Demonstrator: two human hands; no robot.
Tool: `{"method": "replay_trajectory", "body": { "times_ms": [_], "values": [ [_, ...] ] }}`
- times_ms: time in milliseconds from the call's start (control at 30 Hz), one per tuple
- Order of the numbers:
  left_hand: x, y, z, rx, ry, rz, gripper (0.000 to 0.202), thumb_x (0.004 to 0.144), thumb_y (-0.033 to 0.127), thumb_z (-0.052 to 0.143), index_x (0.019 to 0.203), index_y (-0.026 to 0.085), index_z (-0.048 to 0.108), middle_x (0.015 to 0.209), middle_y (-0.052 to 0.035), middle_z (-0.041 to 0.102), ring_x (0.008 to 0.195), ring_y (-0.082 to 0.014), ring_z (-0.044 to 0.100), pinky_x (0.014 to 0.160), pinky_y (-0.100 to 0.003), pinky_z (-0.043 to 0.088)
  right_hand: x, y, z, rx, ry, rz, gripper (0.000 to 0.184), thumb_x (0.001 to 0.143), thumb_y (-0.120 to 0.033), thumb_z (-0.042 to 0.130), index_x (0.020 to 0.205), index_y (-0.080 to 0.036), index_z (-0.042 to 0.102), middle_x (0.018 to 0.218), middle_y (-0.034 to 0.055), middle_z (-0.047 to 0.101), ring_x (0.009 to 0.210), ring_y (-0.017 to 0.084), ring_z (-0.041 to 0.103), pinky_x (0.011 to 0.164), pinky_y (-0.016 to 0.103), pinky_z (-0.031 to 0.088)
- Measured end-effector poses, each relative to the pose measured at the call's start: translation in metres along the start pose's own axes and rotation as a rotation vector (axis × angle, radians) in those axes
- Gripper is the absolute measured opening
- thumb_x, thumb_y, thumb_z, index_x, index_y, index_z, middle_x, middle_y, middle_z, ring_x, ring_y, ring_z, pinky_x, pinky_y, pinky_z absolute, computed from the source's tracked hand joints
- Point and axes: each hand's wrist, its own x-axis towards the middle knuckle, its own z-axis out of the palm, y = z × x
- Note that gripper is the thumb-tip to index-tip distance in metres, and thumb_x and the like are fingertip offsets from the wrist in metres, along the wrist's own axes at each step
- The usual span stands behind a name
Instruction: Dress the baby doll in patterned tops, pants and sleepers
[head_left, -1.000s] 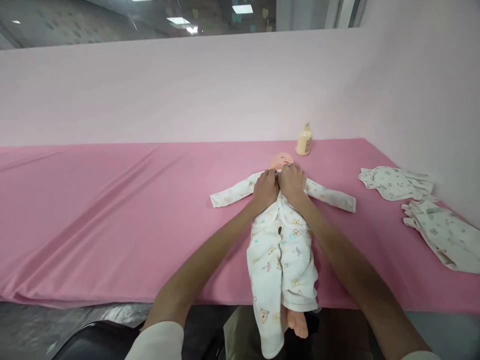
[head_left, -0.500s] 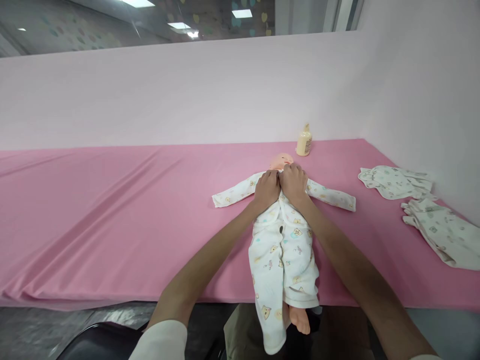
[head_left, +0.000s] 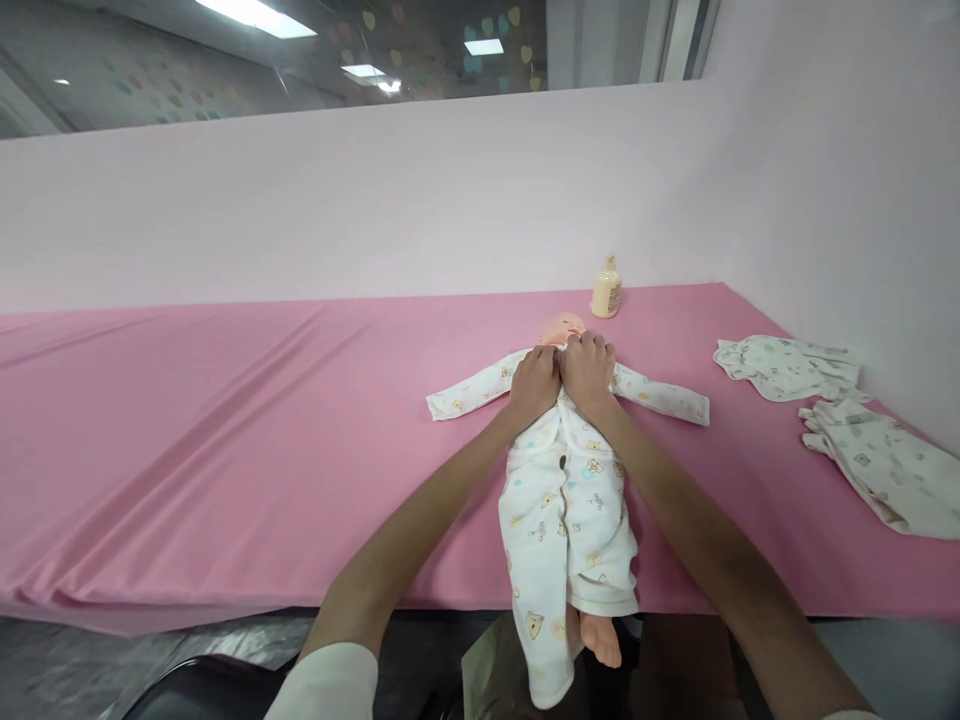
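A baby doll (head_left: 561, 328) lies on its back, dressed in a white printed romper (head_left: 596, 520) with long sleeves spread to both sides. Only the top of its head and one bare foot (head_left: 601, 641) show; the other trouser leg hangs past the table edge. At the neck of the romper, my left hand (head_left: 536, 382) is closed on the cloth, its fingers curled. Right beside it, my right hand (head_left: 588, 370) pinches the opposite side of the collar. What lies between the fingertips is hidden by the knuckles. A small dark opening shows at the front seam.
A cream pump bottle (head_left: 607, 290) stands behind the doll's head near the wall. Two printed baby garments (head_left: 787, 366) (head_left: 885, 465) lie at the right. Pink cloth (head_left: 247, 450) covers the table, with creases at the left. A black chair (head_left: 202, 690) is at lower left.
The view has tilted slightly, so everything sits a little lower. Both hands stay at the collar with almost no movement.
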Motion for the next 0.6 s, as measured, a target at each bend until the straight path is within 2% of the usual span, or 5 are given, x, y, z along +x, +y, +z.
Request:
{"method": "replay_trajectory", "body": {
  "times_ms": [167, 433, 500, 600],
  "values": [
    [0.000, 0.000, -0.001, -0.007, 0.004, -0.007, 0.028, 0.095, 0.017, 0.037, 0.112, 0.016, 0.059, 0.119, -0.0110, 0.063, 0.110, -0.0240, 0.058, 0.091, -0.035, 0.045, 0.001, 0.002, 0.001, 0.012, -0.023, -0.033, 0.030, 0.094, -0.016, 0.038, 0.105, -0.017, 0.065, 0.106, 0.0142, 0.065, 0.095, 0.026, 0.057, 0.079, 0.035, 0.037],
    [0.001, 0.000, 0.000, -0.034, 0.001, 0.005, 0.028, 0.093, 0.013, 0.037, 0.110, 0.016, 0.058, 0.120, -0.0115, 0.063, 0.113, -0.0234, 0.057, 0.096, -0.037, 0.045, 0.002, 0.001, 0.002, 0.003, -0.025, -0.037, 0.031, 0.095, -0.016, 0.036, 0.105, -0.016, 0.065, 0.107, 0.0145, 0.065, 0.097, 0.027, 0.057, 0.080, 0.036, 0.038],
    [-0.002, 0.001, -0.009, -0.059, -0.031, 0.021, 0.028, 0.094, 0.015, 0.036, 0.109, 0.016, 0.059, 0.119, -0.0112, 0.063, 0.114, -0.0225, 0.057, 0.097, -0.037, 0.045, 0.002, 0.001, 0.002, 0.011, -0.026, -0.036, 0.031, 0.094, -0.014, 0.036, 0.105, -0.015, 0.065, 0.107, 0.0148, 0.065, 0.097, 0.027, 0.057, 0.080, 0.036, 0.038],
    [-0.023, -0.002, -0.038, -0.084, -0.143, 0.058, 0.029, 0.095, 0.021, 0.037, 0.115, 0.017, 0.059, 0.124, -0.0098, 0.062, 0.118, -0.0215, 0.055, 0.101, -0.037, 0.044, 0.002, 0.002, 0.003, 0.022, -0.027, -0.034, 0.033, 0.093, -0.010, 0.035, 0.105, -0.014, 0.065, 0.106, 0.0157, 0.065, 0.097, 0.027, 0.058, 0.080, 0.036, 0.038]
  ]
}}
